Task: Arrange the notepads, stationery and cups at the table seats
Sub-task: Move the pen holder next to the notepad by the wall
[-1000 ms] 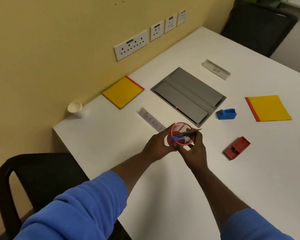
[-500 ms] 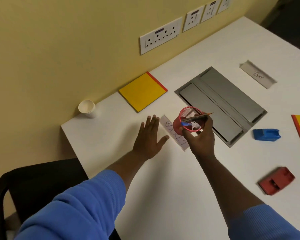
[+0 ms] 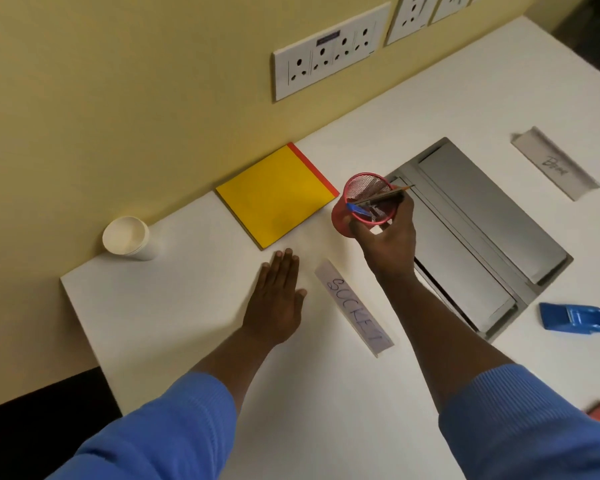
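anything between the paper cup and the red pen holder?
Yes. In the head view the yellow notepad lies flat between the paper cup and the red pen holder, which the right hand grips.

A white table [image 3: 174, 306] stands against a yellow wall [image 3: 118, 98] that carries white socket plates [image 3: 329, 51]. A grey hinged cable hatch [image 3: 482, 233] is set into the tabletop. A dark chair [image 3: 42, 427] shows below the table's near-left corner
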Motion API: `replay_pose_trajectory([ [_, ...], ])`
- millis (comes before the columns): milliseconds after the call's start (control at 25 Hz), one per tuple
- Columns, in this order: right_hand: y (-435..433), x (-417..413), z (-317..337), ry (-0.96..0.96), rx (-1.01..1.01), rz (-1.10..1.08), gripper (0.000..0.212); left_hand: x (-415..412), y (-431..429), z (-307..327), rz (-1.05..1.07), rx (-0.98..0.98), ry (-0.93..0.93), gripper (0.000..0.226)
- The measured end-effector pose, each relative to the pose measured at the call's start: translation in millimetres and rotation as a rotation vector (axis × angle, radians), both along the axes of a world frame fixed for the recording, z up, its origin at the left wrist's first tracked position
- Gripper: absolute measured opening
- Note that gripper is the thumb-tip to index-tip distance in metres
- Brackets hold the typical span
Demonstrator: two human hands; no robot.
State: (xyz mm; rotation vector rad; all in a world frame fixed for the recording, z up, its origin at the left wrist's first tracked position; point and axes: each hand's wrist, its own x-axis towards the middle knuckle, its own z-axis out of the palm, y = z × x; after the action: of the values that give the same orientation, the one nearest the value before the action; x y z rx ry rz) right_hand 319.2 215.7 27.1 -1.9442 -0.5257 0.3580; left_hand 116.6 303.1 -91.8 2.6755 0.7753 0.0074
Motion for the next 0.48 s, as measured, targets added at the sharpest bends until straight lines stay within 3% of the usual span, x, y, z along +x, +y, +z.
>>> replay_pose_trajectory([
  [480,103,71,-43,-0.03,0.064,-0.009,0.084,0,-1,-12,-0.008,0.039,-0.076,0.066],
])
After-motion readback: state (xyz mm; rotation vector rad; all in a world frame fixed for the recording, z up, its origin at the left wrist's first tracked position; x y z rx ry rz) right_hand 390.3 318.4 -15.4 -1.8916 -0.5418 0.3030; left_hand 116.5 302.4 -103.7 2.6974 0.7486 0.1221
